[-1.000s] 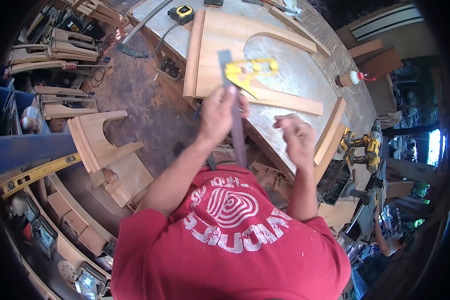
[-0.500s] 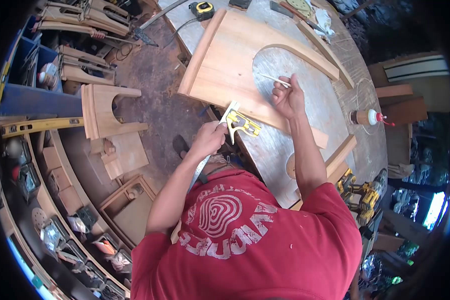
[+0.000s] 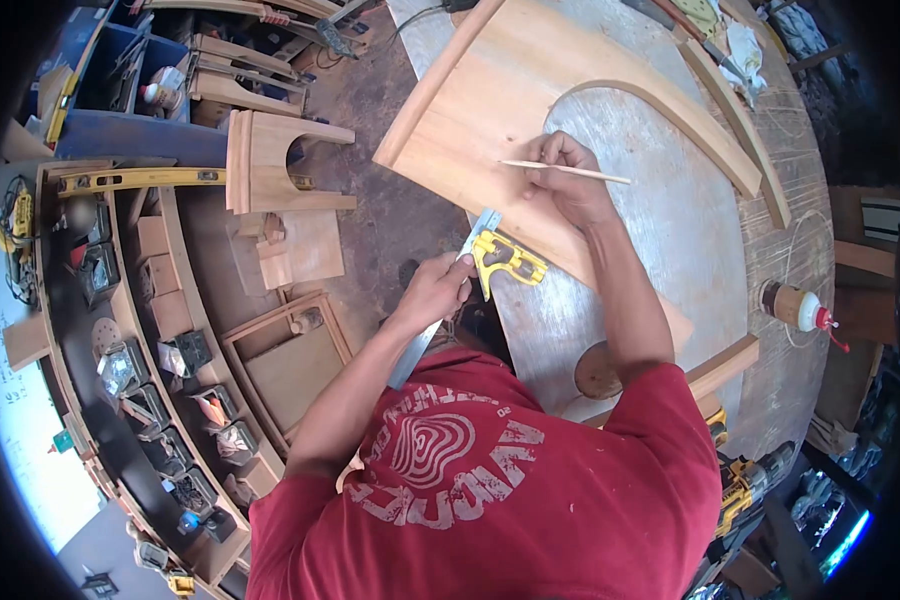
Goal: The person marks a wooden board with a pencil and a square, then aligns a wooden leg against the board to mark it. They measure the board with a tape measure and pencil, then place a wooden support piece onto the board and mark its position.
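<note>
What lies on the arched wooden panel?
The right hand with a pencil; the combination square, in the left hand, meets its near edge. The hand hides the panel beneath.

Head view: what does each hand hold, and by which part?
The left hand grips a combination square by its steel blade, right beside the yellow head. The right hand pinches a thin pencil about its middle.

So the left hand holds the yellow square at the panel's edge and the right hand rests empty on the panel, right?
No: the head view shows the right hand holding a pencil on the panel, not empty. The left hand does hold the yellow square at its edge.
</note>
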Available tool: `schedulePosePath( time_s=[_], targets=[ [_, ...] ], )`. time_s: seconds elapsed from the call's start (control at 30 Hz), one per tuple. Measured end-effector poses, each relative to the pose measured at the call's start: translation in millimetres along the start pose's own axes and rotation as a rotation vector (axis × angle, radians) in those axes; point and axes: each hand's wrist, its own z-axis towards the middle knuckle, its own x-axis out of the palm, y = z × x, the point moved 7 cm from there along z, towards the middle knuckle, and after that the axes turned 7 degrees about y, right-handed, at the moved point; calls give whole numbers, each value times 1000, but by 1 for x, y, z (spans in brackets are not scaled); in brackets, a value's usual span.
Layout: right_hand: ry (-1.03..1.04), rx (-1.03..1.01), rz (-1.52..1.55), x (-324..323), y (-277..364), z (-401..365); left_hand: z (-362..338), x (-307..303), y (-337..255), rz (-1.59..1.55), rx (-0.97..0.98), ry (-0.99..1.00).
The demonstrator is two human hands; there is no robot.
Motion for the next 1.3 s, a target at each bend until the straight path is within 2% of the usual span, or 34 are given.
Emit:
schedulePosePath(
  time_s=[0.03, 0.13, 0.27, 0.37, 0.47, 0.67, 0.97, 1.17, 1.2, 1.27, 1.3],
  targets=[
    [-6, 9, -71, 5, 3, -2, 3, 2, 5, -21, -8, -8],
    [-43, 85, 40, 2, 3, -2, 15, 2, 13, -46, -18, -24],
    [-46, 208, 5, -1, -4, -3, 13, 2, 11, -57, -38, -40],
    [-1, 278, -343, 10, 2, -7, 13, 2, 10, -58, -51, -45],
    [32, 315, -504, 21, 5, -9, 9, 3, 7, -37, -56, -49],
    [77, 259, -672, 25, 2, -6, 11, 1, 7, -30, -62, -35],
    [72, 367, -651, 30, 6, -9, 9, 2, 5, -35, -51, -39],
    [19, 301, -608, 29, 12, -9, 13, -2, 12, -33, -33, -45],
    [-33, 166, -381, 19, 18, -16, 11, 0, 12, -36, -27, -41],
    [-128, -139, 46, -25, 44, -34, -2, 9, -11, 303, 120, -14],
    [-248, -232, 50, -35, 68, -53, -11, 17, -20, 463, 183, -5]
  ],
)
